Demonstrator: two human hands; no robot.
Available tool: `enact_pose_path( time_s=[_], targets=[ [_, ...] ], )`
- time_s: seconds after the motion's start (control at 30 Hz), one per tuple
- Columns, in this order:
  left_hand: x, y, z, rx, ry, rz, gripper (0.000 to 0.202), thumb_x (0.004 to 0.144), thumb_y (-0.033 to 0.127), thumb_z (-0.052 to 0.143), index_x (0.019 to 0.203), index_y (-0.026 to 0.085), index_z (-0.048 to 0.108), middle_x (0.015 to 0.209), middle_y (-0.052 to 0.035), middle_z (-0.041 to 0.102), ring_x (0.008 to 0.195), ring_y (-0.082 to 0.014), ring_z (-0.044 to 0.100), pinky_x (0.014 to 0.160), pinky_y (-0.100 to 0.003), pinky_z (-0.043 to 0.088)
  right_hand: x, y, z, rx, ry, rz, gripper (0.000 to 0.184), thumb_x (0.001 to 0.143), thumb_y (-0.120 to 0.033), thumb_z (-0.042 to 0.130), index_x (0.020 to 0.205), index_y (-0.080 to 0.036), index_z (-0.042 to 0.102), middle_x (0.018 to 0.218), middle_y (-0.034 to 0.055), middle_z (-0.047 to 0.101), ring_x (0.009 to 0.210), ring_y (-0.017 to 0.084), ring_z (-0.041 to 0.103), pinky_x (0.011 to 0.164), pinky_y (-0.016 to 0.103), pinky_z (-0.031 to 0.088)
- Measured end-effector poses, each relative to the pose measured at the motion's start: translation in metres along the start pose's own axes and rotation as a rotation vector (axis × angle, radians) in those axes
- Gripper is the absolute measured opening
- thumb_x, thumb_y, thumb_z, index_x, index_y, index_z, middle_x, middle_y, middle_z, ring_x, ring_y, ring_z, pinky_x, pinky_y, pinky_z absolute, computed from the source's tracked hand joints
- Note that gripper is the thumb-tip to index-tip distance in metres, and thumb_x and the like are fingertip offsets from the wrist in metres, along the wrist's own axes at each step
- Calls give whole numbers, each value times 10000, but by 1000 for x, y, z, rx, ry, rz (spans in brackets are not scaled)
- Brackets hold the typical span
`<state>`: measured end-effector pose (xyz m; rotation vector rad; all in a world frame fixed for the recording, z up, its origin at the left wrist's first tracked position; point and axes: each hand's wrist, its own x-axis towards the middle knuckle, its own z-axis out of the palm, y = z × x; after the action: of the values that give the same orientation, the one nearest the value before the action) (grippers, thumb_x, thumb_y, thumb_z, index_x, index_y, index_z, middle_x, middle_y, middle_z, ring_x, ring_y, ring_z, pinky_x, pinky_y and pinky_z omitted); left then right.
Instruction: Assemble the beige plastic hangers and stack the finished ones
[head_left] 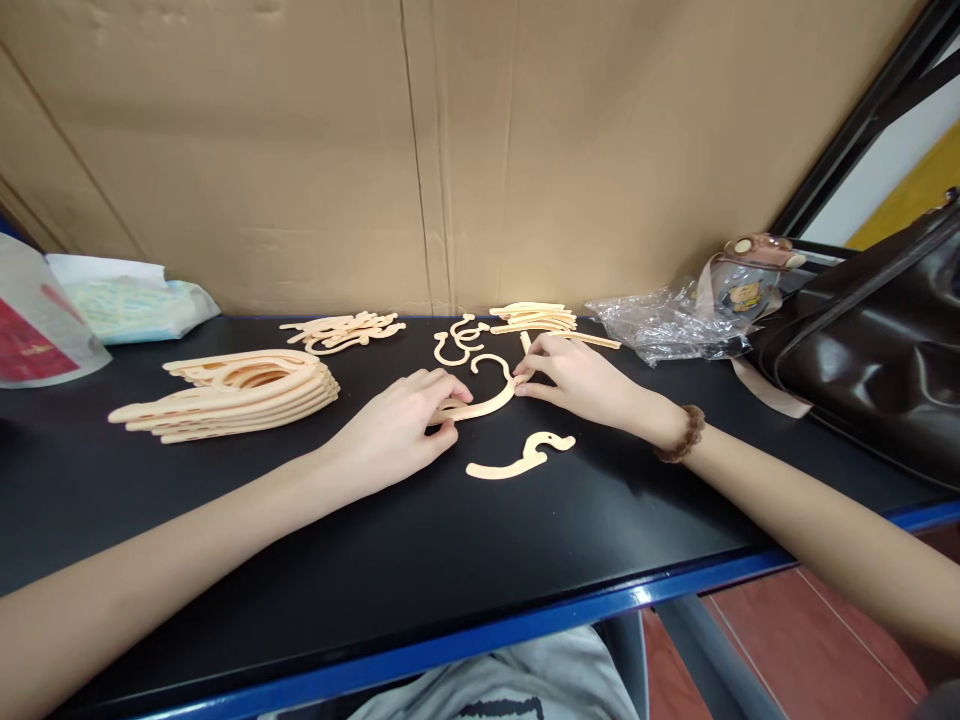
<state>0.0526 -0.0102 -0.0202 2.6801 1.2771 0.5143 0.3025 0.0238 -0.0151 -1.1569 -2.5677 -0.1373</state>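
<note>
Between my hands is a partly assembled peach-coloured plastic clothes hanger [491, 404], with a hook curving up at its middle. My left hand [409, 425] is closed around the hanger's left arm, thumb in front. At the joint near the hook, the fingertips of my right hand [577, 378] pinch the hanger, and a short arm piece rises beside them. A loose curved hanger arm [506, 470] lies on the table just in front of my hands. Behind the held hanger are several loose hooks [454, 345]. My right fingers partly hide the joint.
A stack of folded hangers [247, 395] lies left on the black table [360, 580]. Piles of curved arms [345, 330] and straighter strips [536, 317] sit behind. Clear plastic wrap [660, 320], a bottle [742, 285] and a dark bag [870, 340] stand right; a tissue pack [142, 305] left.
</note>
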Motion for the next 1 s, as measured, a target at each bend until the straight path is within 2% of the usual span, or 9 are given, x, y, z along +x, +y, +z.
enact_pose_path(
  time_s=[0.1,0.23,0.4,0.5,0.6,0.67,0.83,1.0],
  targets=[
    [1,-1,-3,88,6,43,223,810,148,410,954,196,573,988,-34,611,937,-226,518,841,-397,430,0,-2,0,17,6,-35,271,935,-387,515,973,-179,684,1013,83,578,955,214,535,884,359,399],
    [1,-8,-3,131,78,42,274,837,112,356,959,190,589,1083,-53,592,994,-233,490,888,-412,428,0,-9,-1,18,-12,-110,264,946,-374,500,982,-177,671,1029,72,602,968,213,518,884,359,372],
    [1,-17,2,147,158,-83,326,873,112,300,1017,173,585,1080,-70,593,981,-242,480,872,-417,443,-1,-21,-1,50,-58,-238,261,969,-335,461,1062,-205,667,1048,57,615,970,200,514,904,359,352],
    [1,-16,4,46,159,-154,295,904,174,305,1063,182,553,1090,-59,591,1010,-232,489,874,-403,451,-2,-29,-1,86,-71,-301,278,986,-306,421,1083,-219,666,1060,54,605,936,177,520,884,337,368],
    [2,-11,5,-15,147,-210,264,923,337,369,1057,202,552,1057,-50,599,1049,-243,485,894,-413,444,-4,-37,-1,128,-88,-334,280,985,-288,425,1138,-234,654,1092,53,597,938,169,529,868,323,392],
    [3,-10,5,-24,119,-214,265,907,378,401,1036,211,562,1057,-48,601,1075,-253,469,907,-419,436,-5,-40,-2,136,-99,-328,279,980,-287,439,1152,-244,654,1096,51,597,935,170,539,861,323,407],
    [3,-12,5,-5,85,-194,276,866,216,359,1035,226,577,1121,-32,593,1082,-248,448,909,-410,432,-6,-41,-6,94,-94,-188,306,929,-387,530,1141,-218,672,1059,56,613,904,181,568,826,333,433],
    [4,-14,4,70,69,-230,362,818,140,345,1078,209,588,1153,-39,590,1060,-256,451,949,-448,397,-6,-34,-7,25,-75,-93,412,873,-484,581,1136,-179,672,1047,72,633,906,210,589,811,350,445]
  ],
)
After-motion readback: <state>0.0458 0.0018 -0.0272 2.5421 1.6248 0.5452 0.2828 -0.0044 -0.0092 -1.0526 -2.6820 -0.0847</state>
